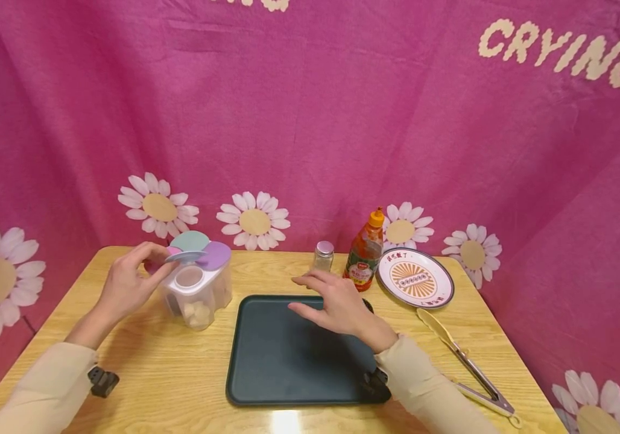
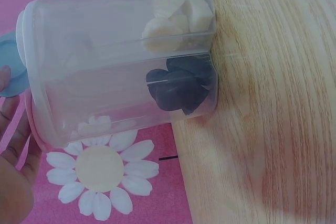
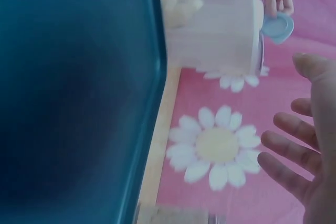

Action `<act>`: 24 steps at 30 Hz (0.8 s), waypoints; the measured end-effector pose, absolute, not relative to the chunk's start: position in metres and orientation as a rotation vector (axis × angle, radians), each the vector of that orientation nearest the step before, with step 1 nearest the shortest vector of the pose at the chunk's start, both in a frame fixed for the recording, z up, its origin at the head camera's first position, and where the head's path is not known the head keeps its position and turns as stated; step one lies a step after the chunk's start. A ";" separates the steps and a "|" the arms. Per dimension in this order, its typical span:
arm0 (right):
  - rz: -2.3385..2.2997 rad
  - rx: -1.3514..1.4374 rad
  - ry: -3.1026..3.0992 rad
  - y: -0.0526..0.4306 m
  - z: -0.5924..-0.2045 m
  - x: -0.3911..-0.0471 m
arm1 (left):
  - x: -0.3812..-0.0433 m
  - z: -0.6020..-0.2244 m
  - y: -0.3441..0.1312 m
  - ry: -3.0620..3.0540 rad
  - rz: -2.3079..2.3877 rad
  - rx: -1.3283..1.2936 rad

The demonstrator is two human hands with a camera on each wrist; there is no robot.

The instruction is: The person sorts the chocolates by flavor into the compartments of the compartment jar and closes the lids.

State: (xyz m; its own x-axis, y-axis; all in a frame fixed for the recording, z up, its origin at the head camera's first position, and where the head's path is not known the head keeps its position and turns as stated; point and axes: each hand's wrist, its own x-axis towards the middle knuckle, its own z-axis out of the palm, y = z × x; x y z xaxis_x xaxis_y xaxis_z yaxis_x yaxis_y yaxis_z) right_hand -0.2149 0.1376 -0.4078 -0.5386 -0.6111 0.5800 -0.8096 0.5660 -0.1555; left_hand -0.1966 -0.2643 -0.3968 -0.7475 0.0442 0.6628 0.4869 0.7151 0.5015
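Note:
At the left of the head view my left hand (image 1: pixel 128 280) pinches the light blue flap lid (image 1: pixel 187 256) of a clear divided container (image 1: pixel 222 288), the lid tilted up off a round opening. Other lids in green, purple and pink stay down around it. Through the wall, the left wrist view shows pale round slices (image 2: pixel 167 30) in one compartment and dark lumps (image 2: pixel 181 85) in another. My right hand (image 1: pixel 337 301) hovers over the back part of a dark tray (image 1: pixel 288 361), its fingers spread and holding nothing.
Behind the tray stand a small jar with a pinkish cap (image 1: pixel 324 256) and a red sauce bottle (image 1: pixel 364 256) with a yellow top. A patterned plate (image 1: pixel 442 277) leans at the back right. Tongs (image 1: pixel 478 367) lie along the right side. A pink curtain (image 1: pixel 310 120) hangs behind the table.

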 end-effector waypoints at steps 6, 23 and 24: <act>0.685 1.198 -2.307 0.099 -0.399 -0.225 | -0.196 -0.396 -0.263 -2.285 -0.910 -0.399; 0.845 1.239 -2.231 0.000 -0.377 -0.243 | -0.197 -0.397 -0.265 -2.256 -0.914 -0.427; 0.838 1.233 -2.234 -0.004 -0.376 -0.244 | -0.197 -0.397 -0.265 -2.256 -0.914 -0.428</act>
